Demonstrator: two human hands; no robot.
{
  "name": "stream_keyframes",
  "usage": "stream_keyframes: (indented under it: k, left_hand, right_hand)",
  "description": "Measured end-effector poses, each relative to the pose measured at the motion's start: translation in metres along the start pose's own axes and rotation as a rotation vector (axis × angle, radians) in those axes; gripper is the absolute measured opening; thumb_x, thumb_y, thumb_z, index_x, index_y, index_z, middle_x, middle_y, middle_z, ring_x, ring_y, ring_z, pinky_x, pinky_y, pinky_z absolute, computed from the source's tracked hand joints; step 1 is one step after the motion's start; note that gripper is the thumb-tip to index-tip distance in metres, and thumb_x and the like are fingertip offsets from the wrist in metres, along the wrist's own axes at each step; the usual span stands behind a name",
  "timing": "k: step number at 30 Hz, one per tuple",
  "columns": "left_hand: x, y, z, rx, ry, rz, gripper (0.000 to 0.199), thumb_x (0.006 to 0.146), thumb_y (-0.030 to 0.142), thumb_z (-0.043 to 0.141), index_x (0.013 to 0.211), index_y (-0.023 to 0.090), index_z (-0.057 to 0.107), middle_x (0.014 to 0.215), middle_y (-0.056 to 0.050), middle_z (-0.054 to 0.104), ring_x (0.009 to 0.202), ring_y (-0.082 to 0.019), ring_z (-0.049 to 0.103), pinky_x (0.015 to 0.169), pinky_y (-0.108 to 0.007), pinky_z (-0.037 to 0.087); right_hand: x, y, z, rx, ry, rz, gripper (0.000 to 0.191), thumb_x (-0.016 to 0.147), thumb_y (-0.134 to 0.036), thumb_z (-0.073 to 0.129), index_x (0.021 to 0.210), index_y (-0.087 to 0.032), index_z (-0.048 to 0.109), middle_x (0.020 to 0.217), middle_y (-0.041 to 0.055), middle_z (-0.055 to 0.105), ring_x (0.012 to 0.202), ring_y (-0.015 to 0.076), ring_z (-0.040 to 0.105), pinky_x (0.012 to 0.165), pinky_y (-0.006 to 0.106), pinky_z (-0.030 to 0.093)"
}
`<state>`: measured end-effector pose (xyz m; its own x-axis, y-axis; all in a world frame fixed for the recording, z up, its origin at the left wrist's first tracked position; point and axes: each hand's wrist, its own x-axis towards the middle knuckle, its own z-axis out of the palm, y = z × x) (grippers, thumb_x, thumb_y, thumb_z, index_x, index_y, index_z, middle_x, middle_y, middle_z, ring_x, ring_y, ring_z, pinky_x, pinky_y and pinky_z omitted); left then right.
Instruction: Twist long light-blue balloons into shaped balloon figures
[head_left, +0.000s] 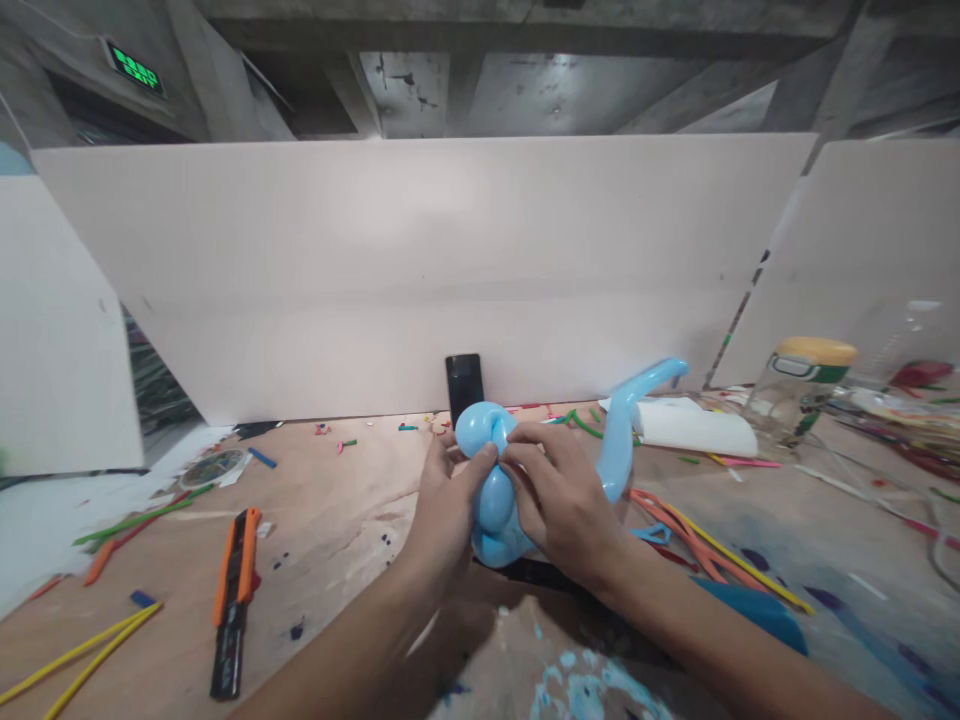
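A light blue long balloon (495, 500), twisted into several round bubbles, is between my two hands above the table. My left hand (448, 490) wraps its left side, with the thumb pressed near a twist. The fingertips of my right hand (551, 485) pinch the balloon at that same twist, close to the left thumb. A long untwisted section of the balloon (619, 440) bends out behind my right hand, up and to the right. The parts of the bubbles behind my fingers are hidden.
A black phone (464, 382) leans on the white board (420, 270) behind. An orange and black tool (235, 600) lies left. Right are a paper roll (694, 428), a yellow-lidded jar (799, 392), loose balloons (705, 545) and a blue object (754, 612). Yellow balloons (97, 650) lie front left.
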<state>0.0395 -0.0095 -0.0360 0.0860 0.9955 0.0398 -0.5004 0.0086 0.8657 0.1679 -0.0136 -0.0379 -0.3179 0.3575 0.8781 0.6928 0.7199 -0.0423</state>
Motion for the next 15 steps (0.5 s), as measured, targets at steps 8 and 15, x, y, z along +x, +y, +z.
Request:
stream_keyframes:
  k: [8,15]
  left_hand:
    - [0.004,0.002,-0.003,-0.169,-0.081,-0.118,0.036,0.063,0.031,0.076,0.09,0.013,0.059,0.075,-0.004,0.066,0.067,-0.017,0.063,0.065,-0.028,0.049]
    - [-0.001,0.015,-0.003,-0.07,-0.152,-0.056,0.036,0.064,0.042,0.075,0.083,0.014,0.06,0.065,0.0,0.061,0.056,-0.011,0.054,0.056,-0.023,0.043]
  right_hand:
    - [-0.004,0.0,0.004,-0.011,0.002,0.057,0.016,0.084,-0.011,0.046,0.089,-0.019,0.06,0.098,0.0116,0.054,0.094,0.0253,0.051,0.081,0.044,0.045]
    - [0.01,0.003,-0.001,0.326,-0.222,0.447,0.01,0.084,-0.016,0.048,0.08,-0.019,0.056,0.083,0.0046,0.053,0.078,0.0187,0.051,0.07,0.033,0.045]
